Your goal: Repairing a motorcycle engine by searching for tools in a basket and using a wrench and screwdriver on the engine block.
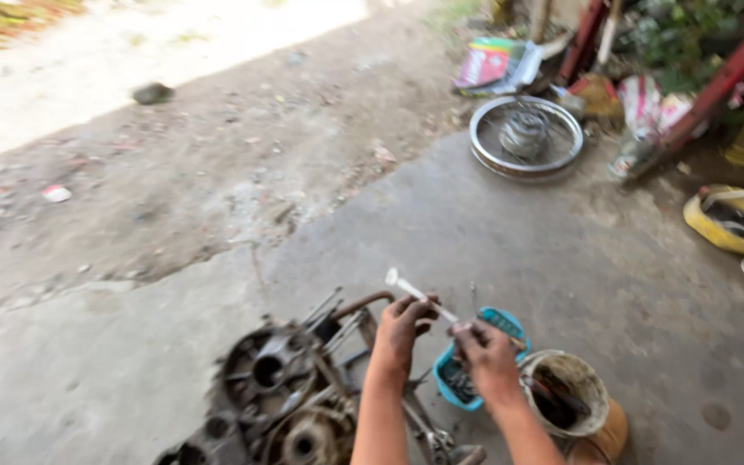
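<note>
Head view: both hands' fingers (413, 312) pinch slim metal tool (419, 294).

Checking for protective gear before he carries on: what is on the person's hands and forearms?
Nothing is worn. The left hand and right hand are bare, with no gloves, and both forearms are uncovered up to the picture's bottom edge, with no sleeves in view. No watch, ring or band shows, though the picture is blurred.

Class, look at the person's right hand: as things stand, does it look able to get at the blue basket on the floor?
Probably yes. The right hand hovers just above the blue basket, with nothing between them. But both it and the left hand grip a thin white tool, so its fingers are occupied.
</note>
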